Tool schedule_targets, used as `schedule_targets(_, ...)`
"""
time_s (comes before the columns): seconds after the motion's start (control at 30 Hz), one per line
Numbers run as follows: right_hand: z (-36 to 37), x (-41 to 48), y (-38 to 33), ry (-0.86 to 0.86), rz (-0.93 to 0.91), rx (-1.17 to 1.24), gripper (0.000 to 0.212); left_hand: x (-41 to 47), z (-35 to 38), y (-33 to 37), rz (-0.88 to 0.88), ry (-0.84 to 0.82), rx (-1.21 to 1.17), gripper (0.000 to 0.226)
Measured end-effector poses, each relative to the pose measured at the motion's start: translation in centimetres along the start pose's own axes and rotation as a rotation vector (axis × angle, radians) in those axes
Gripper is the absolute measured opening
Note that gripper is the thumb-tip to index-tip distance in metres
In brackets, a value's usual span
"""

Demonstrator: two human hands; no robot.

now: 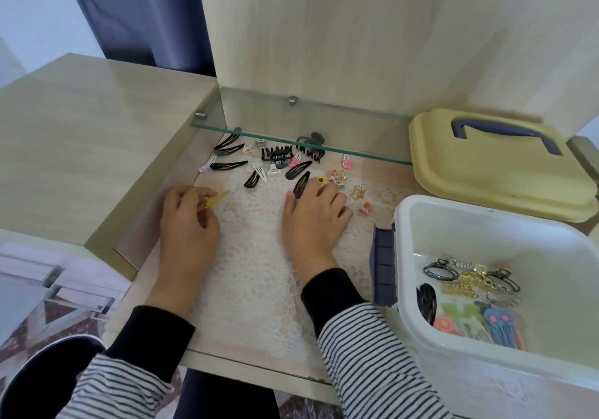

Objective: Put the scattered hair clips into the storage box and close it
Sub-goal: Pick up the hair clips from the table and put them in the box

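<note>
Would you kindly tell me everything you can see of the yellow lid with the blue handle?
The lid is pale yellow and plastic-looking, roughly rectangular with stepped, rounded corners and a raised middle. A dark blue handle arches across its top. It is off the white storage box and lies flat, handle up, just behind that box at the right. Nothing lies on it; whether it touches the box cannot be told.

Yellow lid (479,172), white box (431,331), striped sleeves (372,347)
</note>
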State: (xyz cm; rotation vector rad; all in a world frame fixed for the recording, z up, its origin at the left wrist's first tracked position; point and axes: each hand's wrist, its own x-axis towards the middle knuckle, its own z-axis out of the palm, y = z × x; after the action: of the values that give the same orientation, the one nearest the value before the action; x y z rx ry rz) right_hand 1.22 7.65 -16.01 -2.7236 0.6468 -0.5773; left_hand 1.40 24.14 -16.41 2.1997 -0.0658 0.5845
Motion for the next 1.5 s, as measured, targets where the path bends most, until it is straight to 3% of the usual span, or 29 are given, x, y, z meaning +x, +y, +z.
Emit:
schedule_targets(0.23,-0.2,-0.1,0.3,0.001,-0.011,0.063,0.026,-0.1,0.1,0.4,0.057,-0.071,-0.038,0.022)
schedule_targets(0.43,0.0,-0.3,0.1,0.052,-0.063,0.056,0.04,-0.1,0.3,0.1,0.176,-0.131,-0.017,0.033)
schedule_targets(0.57,0.1,-0.4,0.2,0.096,-0.098,0.026,0.018,-0.1,0.3,0.1,0.196,-0.12,0.015,0.032)
schedule_targets(0.67,0.2,-0.4,0.1,0.141,-0.116,0.026,0.012,-0.1,0.3,0.1,0.173,-0.124,0.016,0.029)
schedule_targets(0.87,0.3,-0.5,0.1,0.144,-0.155,0.044,0.028,-0.1,0.4,-0.1,0.15,-0.138,0.018,0.015)
schedule_targets(1.13,-0.4,-1.2,0.1,0.107,-0.203,0.237,0.029,-0.2,0.1,0.6,0.279,-0.127,0.1,0.01)
schedule_targets(1.33,-4.2,-2.6,-0.8,0.117,-0.284,0.594,0.019,-0.6,-0.6,2.0,0.375,-0.128,0.128,0.014)
schedule_targets(1.5,-11.3,-1.9,-0.8,0.193,-0.368,0.785,0.016,-0.5,-1.0,6.9,0.292,-0.098,-0.094,0.012)
